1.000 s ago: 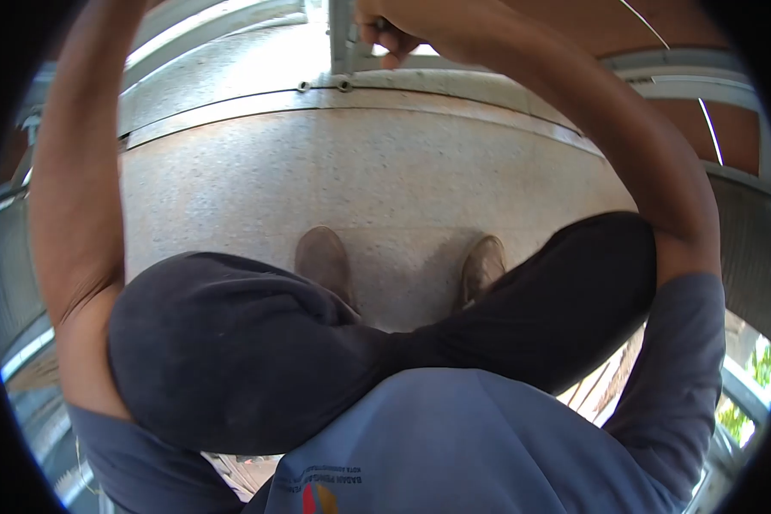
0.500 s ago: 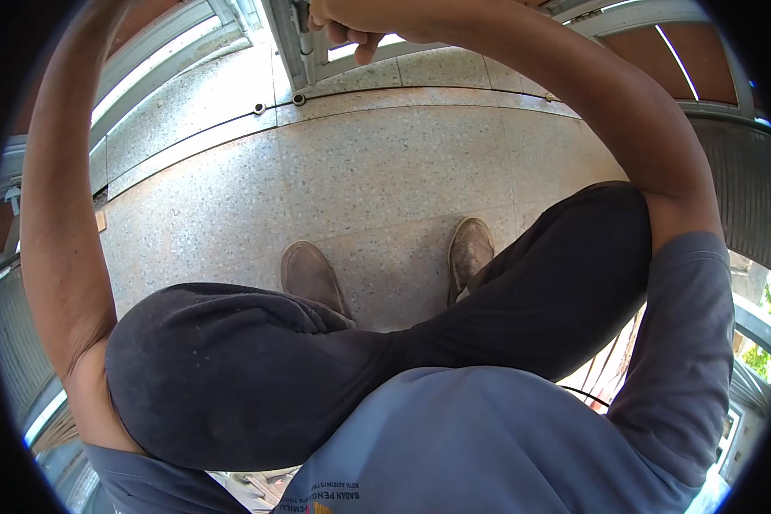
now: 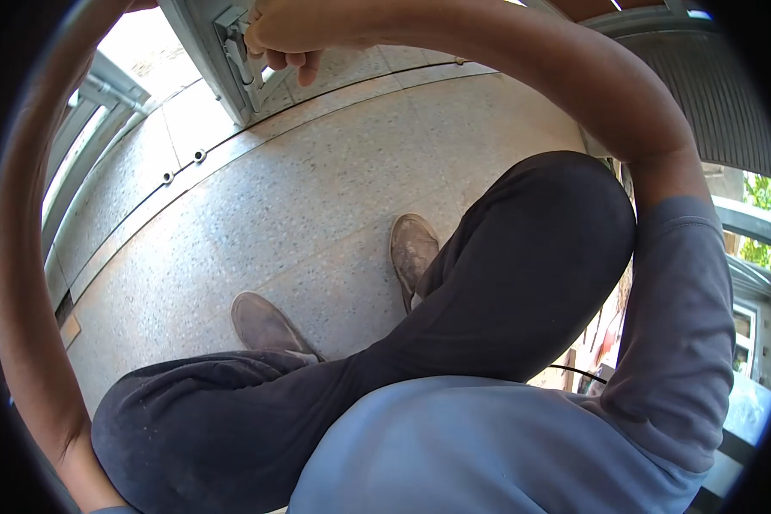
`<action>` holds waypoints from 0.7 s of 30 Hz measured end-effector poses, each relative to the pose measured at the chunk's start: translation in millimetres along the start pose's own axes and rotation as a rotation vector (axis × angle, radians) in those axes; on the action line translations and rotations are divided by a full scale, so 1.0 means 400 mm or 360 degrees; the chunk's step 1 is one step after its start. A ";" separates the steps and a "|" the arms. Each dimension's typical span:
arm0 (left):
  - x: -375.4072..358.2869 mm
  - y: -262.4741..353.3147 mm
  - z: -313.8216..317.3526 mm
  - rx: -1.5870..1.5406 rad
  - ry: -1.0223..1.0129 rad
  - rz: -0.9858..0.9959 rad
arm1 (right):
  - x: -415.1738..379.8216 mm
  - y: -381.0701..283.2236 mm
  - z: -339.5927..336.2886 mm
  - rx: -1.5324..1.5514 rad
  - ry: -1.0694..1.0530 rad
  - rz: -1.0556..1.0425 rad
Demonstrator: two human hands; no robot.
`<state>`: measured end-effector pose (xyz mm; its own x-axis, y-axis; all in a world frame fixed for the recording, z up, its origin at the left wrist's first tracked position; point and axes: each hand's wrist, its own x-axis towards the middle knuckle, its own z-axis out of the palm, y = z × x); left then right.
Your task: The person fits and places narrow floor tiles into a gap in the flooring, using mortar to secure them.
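At the top, my right hand (image 3: 291,32) is closed at the edge of a grey metal door leaf (image 3: 193,43). Its thumb side meets a bolt latch (image 3: 234,41) on that edge, and the other fingers curl downward. How far the fingers wrap around the metal is hidden. My left forearm (image 3: 26,188) runs up the left side and leaves the picture at the top, so the hand itself is out of view. A second grey metal leaf (image 3: 103,90) stands close to that forearm.
Speckled floor tiles (image 3: 317,163) lie under my two brown shoes (image 3: 265,321). A raised strip (image 3: 265,128) crosses the floor, with two small round fittings (image 3: 200,156) beside it. Ribbed grey panelling (image 3: 702,94) stands at the right. My knees are bent wide.
My view has turned, and the floor fittings sit lower and further left. The leaf at my right hand has shifted right of the fittings, and the gap between the two leaves is wider.
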<state>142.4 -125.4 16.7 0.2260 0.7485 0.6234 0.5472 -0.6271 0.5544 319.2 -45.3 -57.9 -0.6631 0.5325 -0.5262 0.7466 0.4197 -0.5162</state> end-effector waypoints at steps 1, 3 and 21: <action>0.014 0.006 0.018 -0.0017 -0.0001 -0.0043 | -0.004 0.021 -0.007 0.0202 0.0039 0.0059; 0.069 -0.008 0.052 -0.0225 -0.0061 -0.0283 | 0.005 0.099 -0.026 -0.0501 -0.0072 -0.0218; 0.273 0.103 0.409 -0.0455 -0.0268 -0.0166 | -0.348 0.324 -0.068 0.0685 0.0945 0.0437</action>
<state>321.5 -34.3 17.6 0.3234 0.8220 0.4688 0.3320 -0.5625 0.7572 509.8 -45.0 -33.1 -0.2272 0.9310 -0.2858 0.7125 -0.0412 -0.7005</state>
